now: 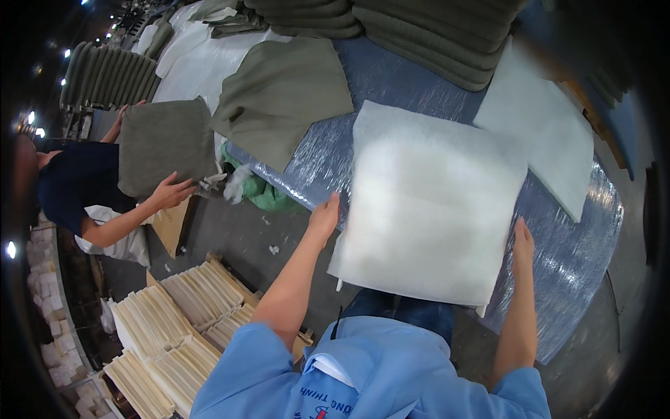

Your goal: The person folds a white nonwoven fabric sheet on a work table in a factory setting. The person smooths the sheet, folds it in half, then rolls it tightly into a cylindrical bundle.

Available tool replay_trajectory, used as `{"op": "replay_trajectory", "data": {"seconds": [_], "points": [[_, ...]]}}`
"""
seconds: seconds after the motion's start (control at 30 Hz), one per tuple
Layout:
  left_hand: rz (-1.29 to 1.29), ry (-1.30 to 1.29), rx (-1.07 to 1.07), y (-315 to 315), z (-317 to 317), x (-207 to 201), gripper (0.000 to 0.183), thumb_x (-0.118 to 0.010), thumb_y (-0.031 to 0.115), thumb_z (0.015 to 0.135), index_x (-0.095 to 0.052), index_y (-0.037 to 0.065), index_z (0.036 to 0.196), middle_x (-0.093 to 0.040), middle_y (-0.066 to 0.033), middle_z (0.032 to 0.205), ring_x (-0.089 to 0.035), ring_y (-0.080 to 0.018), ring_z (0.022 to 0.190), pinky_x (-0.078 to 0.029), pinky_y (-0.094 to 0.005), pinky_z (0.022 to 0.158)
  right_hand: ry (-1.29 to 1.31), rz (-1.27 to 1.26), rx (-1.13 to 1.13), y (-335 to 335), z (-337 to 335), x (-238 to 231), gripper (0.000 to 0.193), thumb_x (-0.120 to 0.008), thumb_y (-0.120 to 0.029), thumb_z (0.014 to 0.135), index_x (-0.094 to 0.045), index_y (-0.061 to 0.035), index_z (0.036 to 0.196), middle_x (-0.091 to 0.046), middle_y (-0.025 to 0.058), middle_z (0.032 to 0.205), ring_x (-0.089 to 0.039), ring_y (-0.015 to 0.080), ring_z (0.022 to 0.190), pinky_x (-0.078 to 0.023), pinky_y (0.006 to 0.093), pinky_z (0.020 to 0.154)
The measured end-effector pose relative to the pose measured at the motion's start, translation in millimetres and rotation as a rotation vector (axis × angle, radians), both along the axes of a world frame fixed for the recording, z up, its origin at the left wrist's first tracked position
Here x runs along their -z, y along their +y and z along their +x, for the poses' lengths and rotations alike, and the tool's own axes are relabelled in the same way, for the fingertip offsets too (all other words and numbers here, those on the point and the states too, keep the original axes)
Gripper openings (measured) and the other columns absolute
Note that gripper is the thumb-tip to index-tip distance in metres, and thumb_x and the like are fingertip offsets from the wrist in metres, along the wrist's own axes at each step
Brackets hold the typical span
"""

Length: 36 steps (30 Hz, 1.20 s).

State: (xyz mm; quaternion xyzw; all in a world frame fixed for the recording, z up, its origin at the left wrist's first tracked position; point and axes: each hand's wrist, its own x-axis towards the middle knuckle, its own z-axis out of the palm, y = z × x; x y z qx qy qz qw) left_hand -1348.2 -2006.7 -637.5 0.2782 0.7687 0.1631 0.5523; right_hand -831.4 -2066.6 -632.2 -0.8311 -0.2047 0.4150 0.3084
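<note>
A square white cushion (433,202) with a fluffy wadding layer over it lies in front of me, its near edge over the edge of the plastic-covered table (426,70). My left hand (325,219) is beside its left edge, fingers held together and pointing away from me; I cannot tell if they touch it. On the other side, my right hand (523,246) stands upright with straight fingers, a small gap from the cushion's right edge. Neither hand grips anything visible. A loose olive-green fabric piece (286,94) drapes over the table's left edge.
Stacked olive cushions (433,35) line the table's back. White wadding sheets (551,133) lie at right. At left, a co-worker holds an olive cushion (166,146). Cream foam pads (174,307) fill a pallet at lower left. A green bag (269,195) sits by the table.
</note>
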Motion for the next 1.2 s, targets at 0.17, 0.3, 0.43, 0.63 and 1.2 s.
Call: {"op": "replay_trajectory", "data": {"seconds": [0.17,0.3,0.43,0.63,1.2], "points": [[-0.209,-0.114,0.0,-61,30,-2,0.084,-0.044,0.066,0.108,-0.052,-0.007,0.149,-0.064,-0.0214,0.142,-0.06,-0.0283,0.136,-0.049,-0.041,0.111,0.144,-0.058,-0.021,-70,-14,15,0.087,-0.05,-0.068,0.104,-0.068,0.0131,0.129,-0.072,0.0226,0.128,-0.068,0.0291,0.116,-0.052,0.0402,0.098],[-0.199,-0.363,-0.355,-54,49,7,0.075,-0.038,0.061,0.111,-0.051,-0.001,0.151,-0.062,-0.0172,0.145,-0.06,-0.0297,0.136,-0.049,-0.0447,0.113,0.016,-0.149,0.075,-42,-29,18,0.094,-0.048,-0.073,0.103,-0.068,0.0153,0.126,-0.071,0.0277,0.124,-0.069,0.0319,0.115,-0.051,0.0414,0.101],[-0.109,-0.553,-0.355,-62,32,15,0.075,-0.039,0.061,0.111,-0.052,-0.001,0.151,-0.062,-0.0157,0.146,-0.062,-0.0303,0.132,-0.05,-0.0456,0.111,0.189,-0.103,0.172,-48,-14,32,0.092,-0.048,-0.074,0.102,-0.07,0.0124,0.126,-0.071,0.0259,0.125,-0.069,0.0339,0.115,-0.05,0.0426,0.102],[-0.166,-0.117,0.018,-80,1,-6,0.072,-0.041,0.058,0.112,-0.055,-0.004,0.145,-0.064,-0.0177,0.143,-0.064,-0.0276,0.128,-0.051,-0.044,0.108,0.133,-0.19,0.025,-118,4,-5,0.08,-0.051,-0.067,0.104,-0.074,0.0069,0.124,-0.075,0.0203,0.12,-0.068,0.031,0.115,-0.05,0.042,0.103],[-0.199,-0.361,-0.235,-131,-5,2,0.078,-0.038,0.063,0.111,-0.066,-0.005,0.133,-0.074,-0.0159,0.12,-0.068,-0.0238,0.101,-0.053,-0.0422,0.095,0.096,-0.254,0.005,-153,-26,-12,0.08,-0.049,-0.066,0.106,-0.071,0.0088,0.126,-0.073,0.0229,0.121,-0.067,0.0321,0.113,-0.049,0.0424,0.1]]}}
